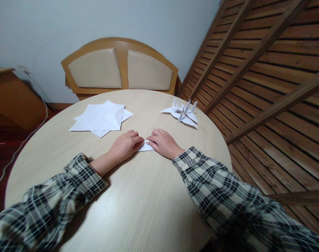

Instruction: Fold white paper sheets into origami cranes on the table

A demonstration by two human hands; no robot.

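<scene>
Small folded white paper (pixel 146 147), lying flat on the round wooden table (pixel 138 210), a little beyond the table's middle, pinned between both hands. Mostly hidden under the fingers; only a pale wedge showing between them and toward the near side. Kept flat on the wood, apparently so the hard surface can back a crease.

Left hand (pixel 125 145) palm down, fingers together and curled, tips pressing onto the paper's left part. Right hand (pixel 163 142) likewise palm down, fingers together, tips bearing on the right part, almost touching the left hand's fingertips over the sheet. Neither hand wrapped around the paper; both pressing rather than gripping, probably to hold a fold in place. Forearms in checked sleeves resting on the tabletop, seemingly for steadiness.

Further out to the left, a loose stack of unfolded white sheets (pixel 100 119), fanned at odd angles, well apart from the hands yet within reach, likely a supply. Further out to the right, a cluster of finished paper cranes (pixel 183 112) with wings and necks raised, set aside near the far edge, clear of the working spot.

Behind the table, a chair (pixel 120 66) with a padded curved back against a pale wall. On the right, a slatted wooden partition (pixel 267 70) leaning across the view.
</scene>
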